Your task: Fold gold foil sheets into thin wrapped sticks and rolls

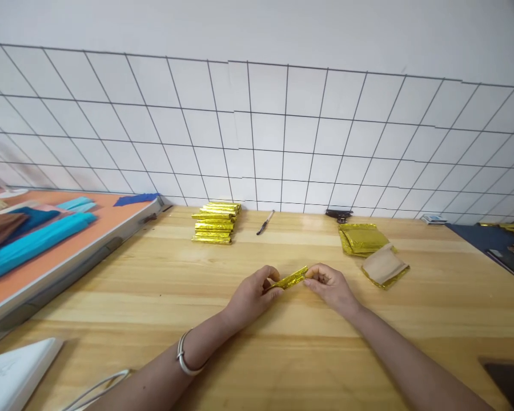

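Between both hands, just above the wooden table (188, 319), is a narrow folded strip of shiny gold foil paper (292, 279). My left hand (255, 294) has its thumb and fingers closed around the strip's left end. At the right end, the fingertips of my right hand (329, 285) pinch the foil. To the upper left lies a stack of similar gold foil strips (213, 228). On the right are flat gold foil sheets (362, 238), and a piece with a tan paper side up (384, 265) overlaps them.
A pen (265, 222) and a black clip-like object (338, 214) lie near the tiled wall (282, 137). Rolled blue cloth (43, 242) sits on an orange surface at left. A white box-like object (19, 374) and a cable (98, 390) occupy the near left.
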### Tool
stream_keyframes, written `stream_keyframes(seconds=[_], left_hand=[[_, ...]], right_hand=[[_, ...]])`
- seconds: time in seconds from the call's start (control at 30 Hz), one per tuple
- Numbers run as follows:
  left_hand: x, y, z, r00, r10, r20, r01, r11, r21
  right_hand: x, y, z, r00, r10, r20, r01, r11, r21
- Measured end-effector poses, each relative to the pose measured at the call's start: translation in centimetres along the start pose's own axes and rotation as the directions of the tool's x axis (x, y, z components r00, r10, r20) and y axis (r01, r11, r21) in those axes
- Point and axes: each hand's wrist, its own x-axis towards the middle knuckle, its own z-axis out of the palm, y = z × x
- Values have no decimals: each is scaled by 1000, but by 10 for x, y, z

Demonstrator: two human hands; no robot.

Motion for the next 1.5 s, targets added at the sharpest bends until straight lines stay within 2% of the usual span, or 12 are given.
stream_keyframes(seconds=[0.17, 0.27, 0.47, 0.63, 0.77, 0.93, 1.23, 1.5], left_hand=[[1, -7, 0, 997, 61, -50, -57, 996, 69], [1, -11, -2, 990, 138, -18, -131, 967, 217], [-1, -4, -3, 966, 247, 81, -252, 812, 527], [1, 2, -1, 941, 316, 120, -321, 724, 610], [2, -2, 3, 943, 320, 93, -310, 742, 595], [-2, -5, 6, 959, 281, 34, -259, 821, 510], [-9, 5, 11, 990, 139, 37, -144, 948, 283], [-10, 9, 14, 996, 86, 36, -90, 988, 123]], right_hand=[[-2, -9, 0, 1000, 13, -22, -12, 999, 35], [-3, -11, 0, 1000, 23, -14, -22, 998, 53], [-4, -10, 0, 999, 37, 1, -36, 995, 97], [-5, -10, 0, 1000, 15, 4, -15, 992, 128], [-4, -10, 1, 1000, -3, 2, 2, 990, 140], [-3, -12, 2, 1000, -13, -10, 14, 986, 169], [-3, -10, 2, 999, -12, -47, 23, 970, 243], [-3, -7, 2, 999, -19, -35, 28, 959, 283]])
